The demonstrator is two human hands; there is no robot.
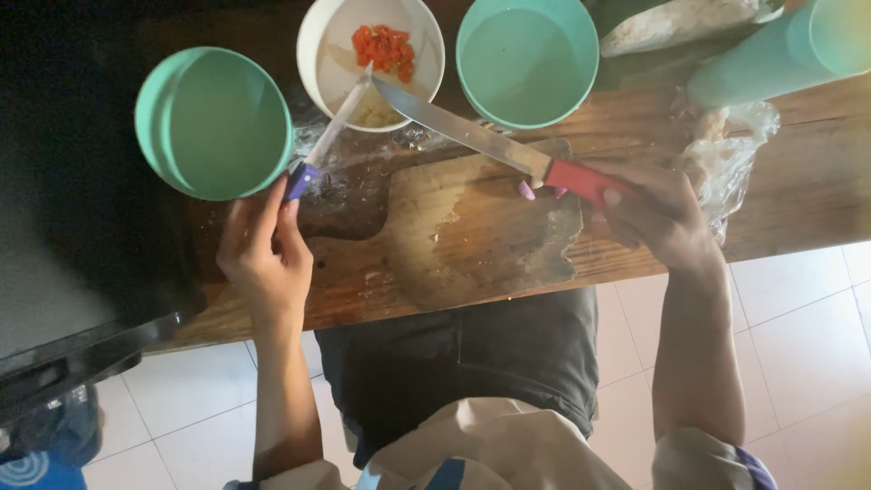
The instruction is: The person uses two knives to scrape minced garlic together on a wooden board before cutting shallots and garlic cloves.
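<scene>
My right hand (pixel 658 216) grips the red handle of a long kitchen knife (pixel 472 136); its blade points up-left, with the tip over the rim of a white bowl (pixel 426 41). Inside that bowl lie chopped red pieces (pixel 383 47) and some pale bits. My left hand (pixel 265 249) holds a small knife with a purple handle (pixel 327 141), its thin blade reaching into the same bowl. A worn wooden cutting board (pixel 472 236) lies between my hands on the wooden table (pixel 807 172).
A teal bowl (pixel 213 122) stands at the left, another teal bowl (pixel 526 59) right of the white one. A teal cup (pixel 780 54) lies at the far right beside crumpled clear plastic (pixel 730 154). White floor tiles show below the table edge.
</scene>
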